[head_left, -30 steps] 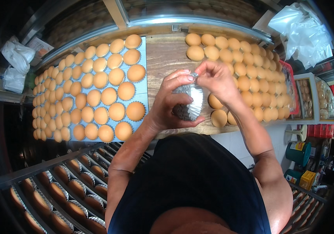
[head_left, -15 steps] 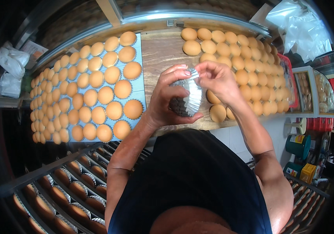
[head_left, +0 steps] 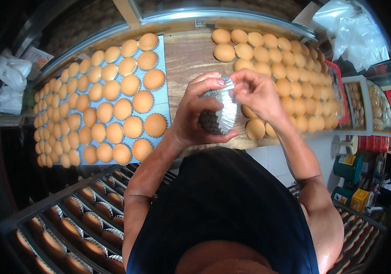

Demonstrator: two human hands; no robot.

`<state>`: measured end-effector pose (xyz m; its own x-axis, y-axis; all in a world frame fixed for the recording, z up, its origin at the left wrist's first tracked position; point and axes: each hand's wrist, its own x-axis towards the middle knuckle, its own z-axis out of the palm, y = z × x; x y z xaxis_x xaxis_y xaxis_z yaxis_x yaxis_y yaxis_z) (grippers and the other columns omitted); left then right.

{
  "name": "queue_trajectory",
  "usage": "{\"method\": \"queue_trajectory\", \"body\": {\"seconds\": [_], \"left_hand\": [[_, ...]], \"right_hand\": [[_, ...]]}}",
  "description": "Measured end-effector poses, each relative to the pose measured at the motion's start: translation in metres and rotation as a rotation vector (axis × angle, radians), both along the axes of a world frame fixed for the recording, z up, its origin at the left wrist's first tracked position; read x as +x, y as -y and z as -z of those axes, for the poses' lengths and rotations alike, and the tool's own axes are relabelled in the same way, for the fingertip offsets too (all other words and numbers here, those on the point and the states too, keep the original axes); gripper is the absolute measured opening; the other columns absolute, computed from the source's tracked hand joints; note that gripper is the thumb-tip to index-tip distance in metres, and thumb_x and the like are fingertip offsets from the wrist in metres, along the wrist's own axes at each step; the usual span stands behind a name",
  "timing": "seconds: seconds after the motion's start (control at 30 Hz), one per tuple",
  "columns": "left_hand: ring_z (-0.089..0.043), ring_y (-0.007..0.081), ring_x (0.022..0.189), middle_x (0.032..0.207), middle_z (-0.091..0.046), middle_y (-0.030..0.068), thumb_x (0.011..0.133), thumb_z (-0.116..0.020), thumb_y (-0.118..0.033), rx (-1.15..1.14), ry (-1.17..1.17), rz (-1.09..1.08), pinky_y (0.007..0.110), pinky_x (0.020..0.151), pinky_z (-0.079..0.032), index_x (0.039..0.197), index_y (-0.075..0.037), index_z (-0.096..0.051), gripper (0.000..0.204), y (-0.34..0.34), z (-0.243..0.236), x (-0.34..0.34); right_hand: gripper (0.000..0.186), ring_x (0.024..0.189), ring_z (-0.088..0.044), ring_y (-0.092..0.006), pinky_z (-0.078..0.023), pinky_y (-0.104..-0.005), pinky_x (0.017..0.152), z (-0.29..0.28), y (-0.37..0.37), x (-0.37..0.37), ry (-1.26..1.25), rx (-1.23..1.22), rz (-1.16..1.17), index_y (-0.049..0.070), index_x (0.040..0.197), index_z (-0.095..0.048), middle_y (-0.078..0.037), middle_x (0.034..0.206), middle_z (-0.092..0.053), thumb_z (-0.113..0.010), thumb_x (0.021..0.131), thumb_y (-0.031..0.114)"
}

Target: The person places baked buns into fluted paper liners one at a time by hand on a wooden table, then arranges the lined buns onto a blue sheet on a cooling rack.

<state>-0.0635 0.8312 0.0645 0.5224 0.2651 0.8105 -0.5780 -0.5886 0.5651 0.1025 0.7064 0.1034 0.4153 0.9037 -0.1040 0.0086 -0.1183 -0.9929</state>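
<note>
My left hand (head_left: 193, 107) is wrapped around a stack of silver fluted baking cups (head_left: 227, 113), holding it tilted on its side above the wooden table (head_left: 184, 55). The pleated inside of the outermost cup faces right. Against the upper rim of that stack, my right hand (head_left: 259, 93) has its thumb and fingertips pinched together on a cup's edge; exactly how many cups it grips is hidden. Round golden-brown cakes (head_left: 261, 55) stand in rows to the right, the nearest just below and behind my right hand.
On the left, more golden cakes (head_left: 131, 85) cover a blue-and-white striped mat (head_left: 162, 50). Racks (head_left: 58, 201) of cakes in silver cups stand at lower left and lower right. A red basket (head_left: 334, 68) and a glass-fronted case (head_left: 355, 105) stand at right. Plastic bags (head_left: 351, 32) hang at upper right.
My right fingertips have shifted slightly along the rim of the stack, and the outermost cup has turned a little. The left hand keeps its grip. The view has moved slightly.
</note>
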Motion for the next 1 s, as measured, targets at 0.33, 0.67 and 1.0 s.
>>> {"method": "queue_trajectory", "body": {"seconds": [0.33,0.67,1.0], "left_hand": [[-0.051,0.0406,0.132,0.135,-0.053,0.0118,0.055,-0.101,-0.022,0.055,-0.004,-0.016,0.054,0.109,-0.046,0.117,-0.017,-0.050,0.080,0.000,-0.001,-0.002],[-0.053,0.0415,0.131,0.139,-0.047,0.0171,0.056,-0.103,-0.026,0.063,0.053,-0.021,0.060,0.108,-0.049,0.112,-0.015,-0.045,0.082,0.004,0.005,-0.015],[-0.056,0.0345,0.130,0.137,-0.056,0.0218,0.075,-0.090,-0.041,-0.366,0.206,-0.139,0.042,0.107,-0.049,0.131,-0.006,-0.045,0.080,-0.043,0.040,-0.058]], "right_hand": [[0.027,0.081,-0.058,-0.0022,-0.051,-0.0202,0.077,-0.005,0.001,0.000,-0.061,0.010,-0.056,0.000,0.108,-0.065,0.003,0.092,-0.065,-0.071,0.083,-0.007],[0.008,0.087,-0.065,-0.0137,-0.051,-0.0270,0.084,0.077,0.141,-0.009,0.184,-0.130,0.078,0.001,0.080,-0.064,-0.008,0.103,-0.067,-0.065,0.085,-0.005],[0.046,0.104,-0.069,-0.0415,-0.054,-0.0464,0.096,0.201,0.338,-0.052,0.618,-1.021,-0.139,0.001,0.124,-0.067,-0.025,0.109,-0.072,-0.077,0.082,0.017]]}}
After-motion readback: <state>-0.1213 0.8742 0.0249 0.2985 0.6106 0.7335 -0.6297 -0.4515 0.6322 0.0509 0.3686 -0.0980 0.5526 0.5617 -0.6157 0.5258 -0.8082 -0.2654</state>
